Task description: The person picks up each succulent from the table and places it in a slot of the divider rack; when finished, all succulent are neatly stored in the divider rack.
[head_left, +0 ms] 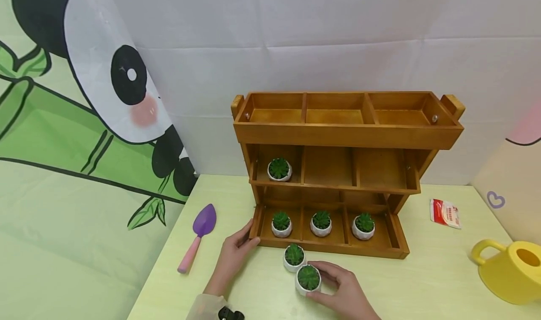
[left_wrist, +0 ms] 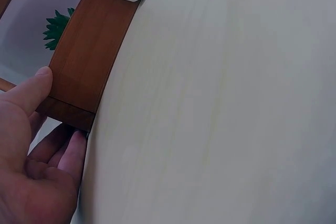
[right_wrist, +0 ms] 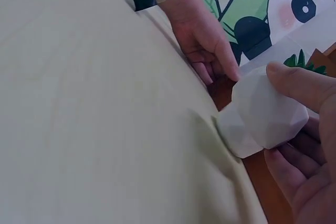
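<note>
A three-tier wooden shelf (head_left: 346, 134) with divided trays stands against the back wall. My left hand (head_left: 236, 252) grips the front left corner of its bottom tray, thumb on the front board in the left wrist view. My right hand (head_left: 340, 287) holds a small succulent in a white faceted pot (right_wrist: 270, 106) between thumb and fingers. Right behind it, a second potted succulent (head_left: 294, 258) stands on the table before the shelf. The bottom tray holds three more, left (head_left: 281, 224), middle (head_left: 321, 223) and right (head_left: 363, 226). Another (head_left: 279, 169) sits in the middle tier's left compartment.
On the left of the table (head_left: 169, 301) lies a trowel (head_left: 204, 221) with a purple blade and pink handle. A red and white packet (head_left: 445, 213) lies right of the shelf. A yellow watering can (head_left: 511, 270) stands at the right edge.
</note>
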### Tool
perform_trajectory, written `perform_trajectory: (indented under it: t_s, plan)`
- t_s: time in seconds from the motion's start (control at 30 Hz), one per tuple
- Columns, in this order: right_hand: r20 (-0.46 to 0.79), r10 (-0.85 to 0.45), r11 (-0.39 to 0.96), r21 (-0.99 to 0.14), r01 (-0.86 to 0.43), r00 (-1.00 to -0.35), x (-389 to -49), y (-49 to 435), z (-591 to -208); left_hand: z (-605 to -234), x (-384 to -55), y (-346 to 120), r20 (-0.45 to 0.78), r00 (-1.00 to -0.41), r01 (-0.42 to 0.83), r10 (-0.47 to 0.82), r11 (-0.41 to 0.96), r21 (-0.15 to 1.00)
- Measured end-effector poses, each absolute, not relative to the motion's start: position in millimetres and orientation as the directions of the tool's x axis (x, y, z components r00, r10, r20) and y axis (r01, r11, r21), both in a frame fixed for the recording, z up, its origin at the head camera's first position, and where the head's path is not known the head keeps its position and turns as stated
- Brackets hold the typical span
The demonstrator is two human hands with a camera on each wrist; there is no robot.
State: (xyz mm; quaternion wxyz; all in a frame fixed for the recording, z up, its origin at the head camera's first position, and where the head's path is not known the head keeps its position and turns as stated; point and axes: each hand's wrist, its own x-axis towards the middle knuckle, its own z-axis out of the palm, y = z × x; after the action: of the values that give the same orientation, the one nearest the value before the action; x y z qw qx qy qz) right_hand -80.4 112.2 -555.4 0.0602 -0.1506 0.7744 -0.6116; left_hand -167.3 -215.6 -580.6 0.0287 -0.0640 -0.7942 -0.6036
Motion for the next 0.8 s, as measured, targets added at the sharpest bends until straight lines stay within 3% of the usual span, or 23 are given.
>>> perform_trajectory:
  t_s: [0.37, 0.8]
  plan:
    - [0.025, -0.251, 0.226, -0.971, -0.084, -0.968, -93.0, 130.0, -515.3, -580.3, -166.8, -214.9, 0.127, -0.991, 0.135, 0.047, 0.251, 0.959]
    - [0.234, -0.259, 0.286, -0.908, -0.306, -0.937, -125.4, 146.0, -459.4, -579.7, -166.7, -215.2, 0.127, -0.99, 0.138, 0.06, 0.243, 0.96]
